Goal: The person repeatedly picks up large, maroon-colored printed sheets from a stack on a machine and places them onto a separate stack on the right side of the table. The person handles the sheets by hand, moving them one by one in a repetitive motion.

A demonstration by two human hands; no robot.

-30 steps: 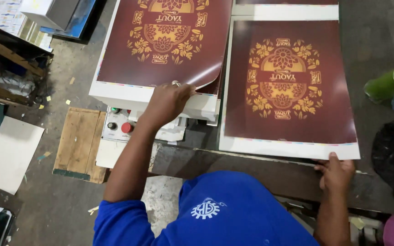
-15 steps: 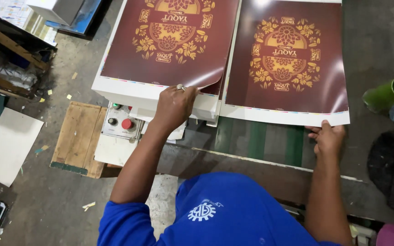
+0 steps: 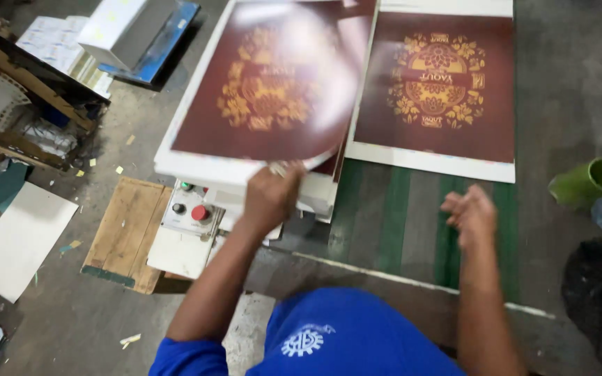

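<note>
Already one printed sheet [image 3: 435, 97] lies flat on the green-striped table [image 3: 412, 223], maroon with a gold ornament and a white margin, set square beside the stack [image 3: 245, 170]. The left hand [image 3: 269, 198] pinches the near edge of the top sheet [image 3: 273, 83] on that stack and lifts it, so the sheet bows upward and blurs with glare; it is off the pile along its near edge only, and the far edge looks to rest on the stack, so this sheet counts as picked up but not laid over. The left arm reaches forward, elbow bent. The right hand [image 3: 469, 212] hovers empty just short of the flat sheet, fingers loosely spread, palm down, touching nothing. A control box [image 3: 191, 219] with a red button sits below the stack.
</note>
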